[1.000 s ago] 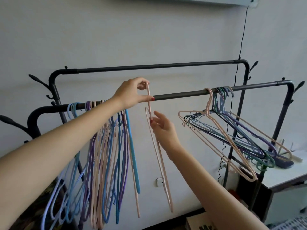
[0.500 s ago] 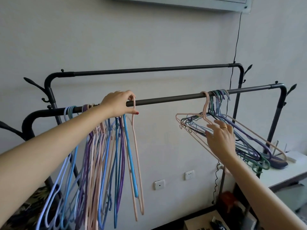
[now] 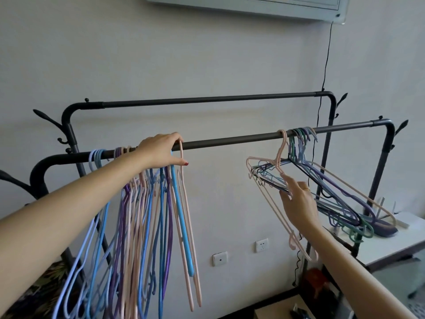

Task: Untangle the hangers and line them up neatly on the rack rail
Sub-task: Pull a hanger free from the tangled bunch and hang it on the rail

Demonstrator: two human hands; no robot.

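The front rack rail (image 3: 230, 140) is a dark metal bar that crosses the middle of the frame and rises a little toward the right. On its left part hangs a dense row of thin hangers (image 3: 142, 215) in lilac, blue, purple and pale pink, all straight down and close together; the last one at the right end of this row is a pink hanger (image 3: 187, 226). On the right part of the rail hangs a tangled bunch of hangers (image 3: 326, 187) in pink, purple, blue, green and black, tilted and crossing each other, with their hooks pressed together.
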